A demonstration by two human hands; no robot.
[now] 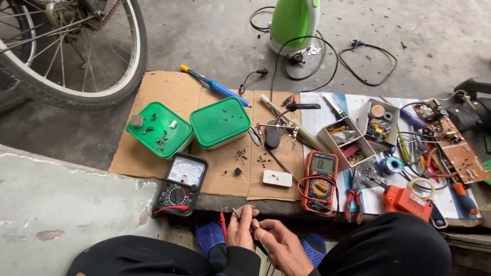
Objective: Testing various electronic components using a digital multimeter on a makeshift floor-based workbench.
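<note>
Two hands meet low in the view, between the person's knees and just below the edge of the cardboard sheet (169, 102). Left hand (242, 228) is curled into a loose fist, knuckles up, fingers closed on a thin probe (236, 213) whose tip pokes up above the thumb. Right hand (279, 244) lies just beside it, angled in from the right, fingertips pinched toward the left hand; what they grip is too small to make out. A red probe (223, 221) stands upright just left of the left hand, apart from it.

On the cardboard directly ahead: a black meter with a dial (180, 185) to the left, an orange digital meter (319, 181) to the right, red leads looping off both. A small white block (277, 178) lies between them. Two green lidded boxes (186, 125) sit farther back, small parts scattered on their lids. Red-handled pliers (353, 199) rest beside the orange meter.
</note>
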